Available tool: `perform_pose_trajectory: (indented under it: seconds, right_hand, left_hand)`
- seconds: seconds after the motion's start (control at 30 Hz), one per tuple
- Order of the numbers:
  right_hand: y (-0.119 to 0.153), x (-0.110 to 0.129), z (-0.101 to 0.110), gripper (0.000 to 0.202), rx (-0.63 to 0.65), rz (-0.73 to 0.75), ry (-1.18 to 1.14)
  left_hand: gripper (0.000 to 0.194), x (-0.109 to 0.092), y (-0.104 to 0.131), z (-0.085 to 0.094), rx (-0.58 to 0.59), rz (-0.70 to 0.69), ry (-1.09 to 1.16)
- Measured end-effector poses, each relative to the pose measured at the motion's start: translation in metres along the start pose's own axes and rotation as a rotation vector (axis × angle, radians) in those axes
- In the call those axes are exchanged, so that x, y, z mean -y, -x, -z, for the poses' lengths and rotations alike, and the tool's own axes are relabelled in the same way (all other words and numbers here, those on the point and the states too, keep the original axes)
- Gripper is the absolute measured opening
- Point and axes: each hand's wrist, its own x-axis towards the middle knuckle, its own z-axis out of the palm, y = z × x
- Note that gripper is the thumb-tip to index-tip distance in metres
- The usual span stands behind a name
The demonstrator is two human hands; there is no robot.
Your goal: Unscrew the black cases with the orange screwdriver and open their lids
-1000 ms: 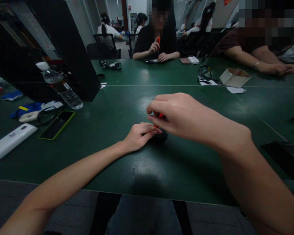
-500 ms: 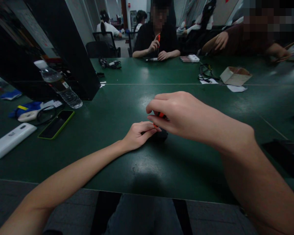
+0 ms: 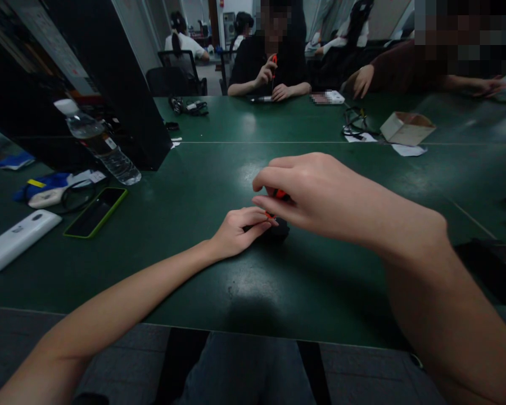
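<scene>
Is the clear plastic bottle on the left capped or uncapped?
Capped: a white cap sits on the neck of the bottle. I cannot tell how tightly it is screwed on.

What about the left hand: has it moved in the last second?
No: judged against the phone, the left hand shows no clear shift.

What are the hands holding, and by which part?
Right hand: an orange-and-black tool, seemingly by its upper part. Left hand: cannot tell.

Left of the left grip [image 3: 238, 229], a phone [image 3: 96, 212] and a bottle [image 3: 103, 145] rest on the worktop [image 3: 185, 298]; a box [image 3: 406, 130] sits beyond the right grip [image 3: 316, 188], rightward.
</scene>
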Motion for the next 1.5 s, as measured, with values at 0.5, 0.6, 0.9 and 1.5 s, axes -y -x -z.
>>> perform_pose_trajectory:
  seconds: [0.5,0.6,0.9,1.5]
  right_hand:
    - [0.027,-0.006,0.02,0.026,-0.039,0.148,-0.114]
    - [0.029,-0.004,0.02,0.029,-0.104,0.045,-0.058]
    - [0.032,-0.001,0.027,0.027,0.0,0.157,-0.083]
    - [0.03,0.002,0.022,0.023,-0.187,-0.042,0.032]
  left_hand:
    - [0.015,-0.007,0.0,0.002,0.031,0.054,-0.034]
    - [0.015,-0.006,0.001,0.002,0.025,0.039,-0.029]
    - [0.014,-0.007,0.0,0.003,0.013,0.028,-0.041]
    - [0.016,-0.003,0.003,0.003,0.021,0.025,-0.031]
